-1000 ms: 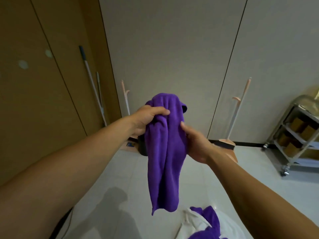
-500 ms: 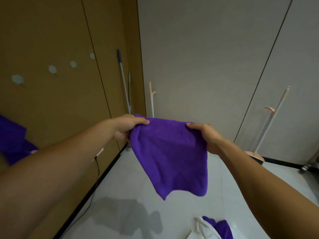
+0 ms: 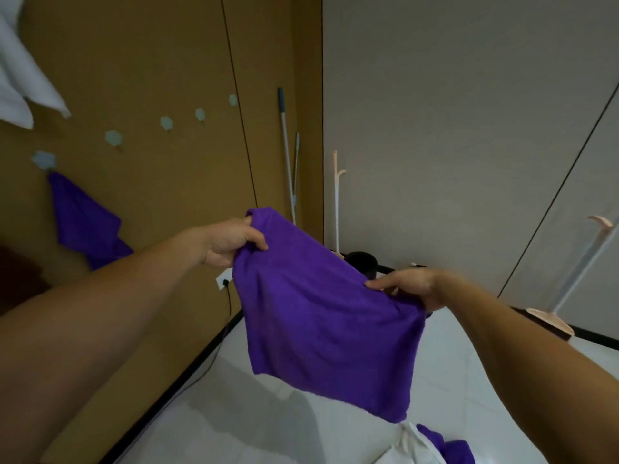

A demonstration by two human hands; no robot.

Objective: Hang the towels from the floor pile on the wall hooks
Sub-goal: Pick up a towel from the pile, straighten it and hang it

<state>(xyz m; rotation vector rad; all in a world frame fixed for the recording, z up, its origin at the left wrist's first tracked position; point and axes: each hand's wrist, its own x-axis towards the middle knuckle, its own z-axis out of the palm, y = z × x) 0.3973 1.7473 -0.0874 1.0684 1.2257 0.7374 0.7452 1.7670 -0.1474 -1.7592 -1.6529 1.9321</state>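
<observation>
Our left hand pinching one top corner of the purple towel, our right hand pinching the other, held stretched mid-air near the wall hooks, above the floor pile.

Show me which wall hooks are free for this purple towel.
Four bare hooks sit between the hung purple towel and the mop handle. Crowded at left: that towel's hook is taken, with white towels above it.

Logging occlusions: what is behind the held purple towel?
Above the towel edge, a dark round object shows; a socket peeks out at its left. The object's lower part is covered.
</observation>
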